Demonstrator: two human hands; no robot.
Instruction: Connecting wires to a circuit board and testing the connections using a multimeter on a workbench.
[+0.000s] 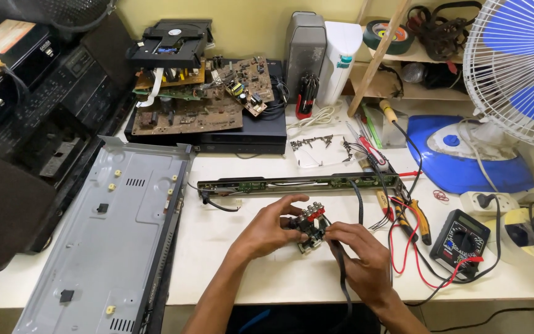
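In the head view, both my hands hold a small electronic part (309,225) with red and white connectors and a bit of circuit board, just above the white table (267,272). My left hand (271,227) grips it from the left, fingers curled over its top. From the right, my right hand (361,253) pinches its lower edge where a black cable (343,278) runs down toward me. A long narrow circuit strip (292,184) lies just beyond my hands.
A grey metal chassis cover (103,241) lies at left. Stacked circuit boards (199,93) sit on a black player at the back. A multimeter (460,235) with red and black leads, pliers (412,216), a blue iron (465,154) and a fan (520,62) crowd the right.
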